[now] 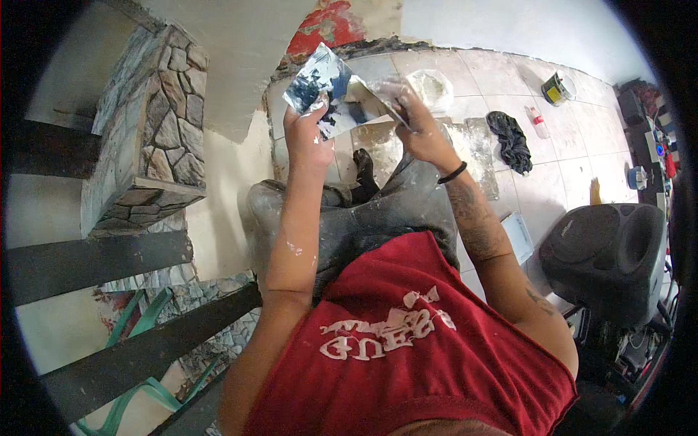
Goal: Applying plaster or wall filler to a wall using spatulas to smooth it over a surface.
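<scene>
My left hand (309,134) is closed on a shiny flat metal plate (318,78) smeared with white putty, its thumb lying across the face. Close to its right, my right hand (423,127) grips a flat metal scraper (369,102), whose blade meets or overlaps the plate's edge. Motion blurs the right fingers, and the scraper's handle is hidden. Beyond that hand, a tub of white putty (430,91) stands on the tiled floor. White specks dot my left hand and forearm.
A stone-clad pillar (174,109) and dark rails (153,341) flank my left. On the right are a dark cloth (509,142), a plastic bottle (538,122), a paint can (556,89) and a large black speaker (603,254). A stained board (469,156) lies ahead on the floor.
</scene>
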`<state>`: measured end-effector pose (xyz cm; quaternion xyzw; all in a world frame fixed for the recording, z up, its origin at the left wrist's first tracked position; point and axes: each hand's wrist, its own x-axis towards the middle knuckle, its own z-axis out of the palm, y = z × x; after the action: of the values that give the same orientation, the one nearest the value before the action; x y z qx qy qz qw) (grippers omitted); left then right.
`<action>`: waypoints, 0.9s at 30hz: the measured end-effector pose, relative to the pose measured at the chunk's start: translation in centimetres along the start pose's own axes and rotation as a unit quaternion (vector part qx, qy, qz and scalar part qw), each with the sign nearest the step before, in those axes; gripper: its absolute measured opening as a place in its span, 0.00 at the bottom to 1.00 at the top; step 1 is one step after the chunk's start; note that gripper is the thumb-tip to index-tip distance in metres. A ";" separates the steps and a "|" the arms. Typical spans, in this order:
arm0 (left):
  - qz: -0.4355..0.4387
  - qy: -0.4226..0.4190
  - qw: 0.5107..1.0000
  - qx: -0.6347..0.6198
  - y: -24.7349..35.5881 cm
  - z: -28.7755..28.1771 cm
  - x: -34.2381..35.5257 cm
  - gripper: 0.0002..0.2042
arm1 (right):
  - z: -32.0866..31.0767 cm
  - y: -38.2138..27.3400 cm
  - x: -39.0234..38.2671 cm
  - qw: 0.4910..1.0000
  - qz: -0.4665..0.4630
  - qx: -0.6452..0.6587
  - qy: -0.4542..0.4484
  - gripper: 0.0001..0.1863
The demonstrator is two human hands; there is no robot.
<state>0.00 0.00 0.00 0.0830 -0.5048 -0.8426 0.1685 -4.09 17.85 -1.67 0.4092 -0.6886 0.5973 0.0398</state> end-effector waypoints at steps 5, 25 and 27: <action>-0.051 -0.012 0.995 -0.081 2.3 2.3 1.2 0.17 | 0.4 6.0 -1.6 0.983 0.093 -0.157 -0.025 0.29; -0.291 -0.072 0.947 0.115 -13.1 8.5 1.9 0.14 | -10.7 10.2 -13.5 0.813 0.215 0.385 0.380 0.22; -0.306 -0.056 0.950 0.026 -13.5 8.3 2.2 0.13 | -10.4 11.2 -13.9 0.936 0.179 0.093 0.289 0.25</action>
<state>-7.29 11.84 -7.82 0.1904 -0.4857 -0.8435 -0.1280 -6.20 33.42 -15.11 0.0910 -0.6506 0.7485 0.0911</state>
